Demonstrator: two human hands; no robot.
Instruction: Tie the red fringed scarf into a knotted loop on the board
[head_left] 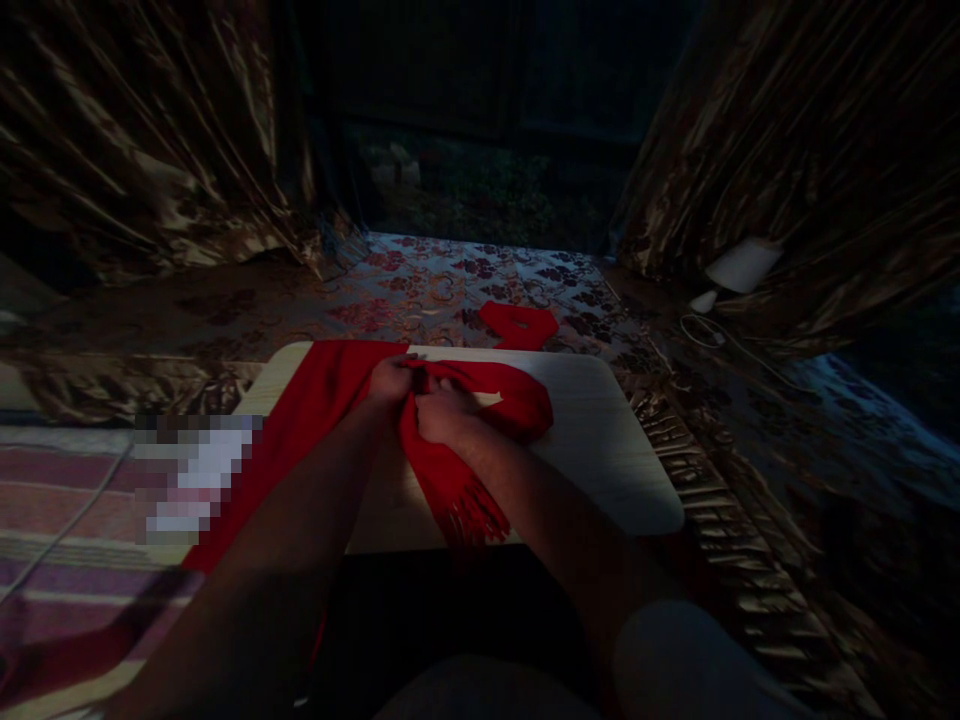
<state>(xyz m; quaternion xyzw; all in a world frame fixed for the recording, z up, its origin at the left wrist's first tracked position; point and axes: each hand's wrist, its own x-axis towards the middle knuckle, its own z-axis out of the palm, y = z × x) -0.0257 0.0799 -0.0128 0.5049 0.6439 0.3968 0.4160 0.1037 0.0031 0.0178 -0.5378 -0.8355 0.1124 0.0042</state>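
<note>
A red scarf [300, 430] with a fringed end lies across a pale wooden table. One wide strip runs down over the table's left side, and a loop curves to the right. My left hand [391, 378] is closed on the scarf near the table's far edge. Just to its right, my right hand [444, 408] grips the gathered cloth, its fingers wrapped into the fabric. The fringe hangs toward the near edge, below my right hand. Both hands are close together, and dim light hides the fingertips.
The pale tabletop [600, 450] has rounded corners. Behind it, another red cloth piece [519, 325] rests on a patterned cover [420, 275]. A white lamp [746, 265] with a cord stands at the right. Curtains hang on both sides; striped fabric [60, 500] is at left.
</note>
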